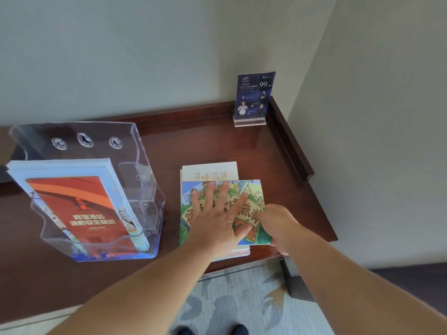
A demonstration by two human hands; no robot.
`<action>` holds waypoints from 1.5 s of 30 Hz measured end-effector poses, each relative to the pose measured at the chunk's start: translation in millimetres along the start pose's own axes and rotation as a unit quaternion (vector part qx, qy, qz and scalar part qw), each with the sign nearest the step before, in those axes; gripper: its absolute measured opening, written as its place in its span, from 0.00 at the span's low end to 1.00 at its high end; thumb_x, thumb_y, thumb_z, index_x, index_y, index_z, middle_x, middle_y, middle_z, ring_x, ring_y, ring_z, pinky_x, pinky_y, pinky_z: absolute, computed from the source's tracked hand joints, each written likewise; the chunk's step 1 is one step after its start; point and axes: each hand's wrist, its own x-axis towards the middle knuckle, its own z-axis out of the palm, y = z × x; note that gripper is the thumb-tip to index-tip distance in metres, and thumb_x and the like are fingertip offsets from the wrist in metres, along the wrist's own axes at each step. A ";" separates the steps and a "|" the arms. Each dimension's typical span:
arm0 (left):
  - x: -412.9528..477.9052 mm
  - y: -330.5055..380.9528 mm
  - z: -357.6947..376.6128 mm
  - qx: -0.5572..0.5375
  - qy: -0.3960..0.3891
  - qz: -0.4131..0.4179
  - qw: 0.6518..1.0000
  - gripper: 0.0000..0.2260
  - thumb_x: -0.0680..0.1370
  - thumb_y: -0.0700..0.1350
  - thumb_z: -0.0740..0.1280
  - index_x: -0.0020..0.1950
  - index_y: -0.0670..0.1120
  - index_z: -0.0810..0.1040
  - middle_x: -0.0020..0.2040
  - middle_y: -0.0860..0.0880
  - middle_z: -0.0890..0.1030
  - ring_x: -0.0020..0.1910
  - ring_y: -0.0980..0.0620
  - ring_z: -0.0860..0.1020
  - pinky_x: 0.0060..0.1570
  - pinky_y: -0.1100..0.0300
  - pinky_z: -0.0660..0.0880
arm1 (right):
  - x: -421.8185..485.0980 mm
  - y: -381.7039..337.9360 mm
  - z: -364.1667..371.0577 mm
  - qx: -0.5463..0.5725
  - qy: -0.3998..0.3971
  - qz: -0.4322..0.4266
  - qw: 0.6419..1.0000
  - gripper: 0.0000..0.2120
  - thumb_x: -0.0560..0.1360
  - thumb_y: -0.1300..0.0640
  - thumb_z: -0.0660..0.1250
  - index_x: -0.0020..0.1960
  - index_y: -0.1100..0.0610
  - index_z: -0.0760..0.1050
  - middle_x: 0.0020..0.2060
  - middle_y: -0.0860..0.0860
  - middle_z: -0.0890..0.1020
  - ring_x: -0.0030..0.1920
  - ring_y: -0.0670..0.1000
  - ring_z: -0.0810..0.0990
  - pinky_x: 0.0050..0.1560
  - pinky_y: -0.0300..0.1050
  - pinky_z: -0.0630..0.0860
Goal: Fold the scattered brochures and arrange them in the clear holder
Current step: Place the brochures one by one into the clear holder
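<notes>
At my far left the clear holder (145, 165) stands upright on the dark wooden tabletop (205, 141). Its front pocket is already filled with a stack of brochures, a red-orange one (77, 213) facing outward. The back tiers look see-through.

To the right of the holder, apart from it, lies a small pile near the tabletop's front edge. A cream brochure (210, 171) is underneath, and an illustrated brochure (252, 188) in greens and blues lies on top of it.

My left hand (215, 221) lies flat on that illustrated cover, fingers released, spread and pressing down. My right hand (280, 226) sits at the cover's lower right corner. Its fingers are curled out of sight, so I cannot tell whether they grasp the paper.

In the back right corner stands a dark blue sign (254, 95) in a clear base.
</notes>
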 end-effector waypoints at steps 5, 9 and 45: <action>4.3 -1.2 -18.8 -0.057 -0.042 -0.004 0.997 0.31 0.75 0.70 0.50 0.76 0.66 0.44 0.80 0.50 0.41 0.78 0.42 0.37 0.71 0.35 0.35 | -3.0 4.5 -0.9 0.046 0.011 -0.015 0.999 0.15 0.80 0.62 0.58 0.64 0.62 0.75 0.60 0.62 0.79 0.60 0.63 0.79 0.60 0.59 0.77; 6.1 -12.3 -56.2 -0.135 0.041 -0.079 0.987 0.29 0.79 0.57 0.60 0.78 0.55 0.54 0.80 0.44 0.51 0.78 0.41 0.47 0.74 0.41 0.47 | -13.2 3.7 -12.6 0.120 0.009 0.004 0.993 0.13 0.82 0.59 0.55 0.48 0.54 0.78 0.46 0.54 0.85 0.46 0.55 0.86 0.52 0.62 0.81; -157.0 -195.0 -231.0 -0.629 0.273 -0.181 0.705 0.06 0.76 0.38 0.67 0.49 0.48 0.75 0.48 0.46 0.82 0.44 0.48 0.82 0.43 0.52 0.77 | -195.0 -141.7 70.5 0.136 0.039 -0.387 0.911 0.07 0.81 0.59 0.63 0.47 0.49 0.77 0.41 0.46 0.86 0.38 0.45 0.86 0.33 0.41 0.81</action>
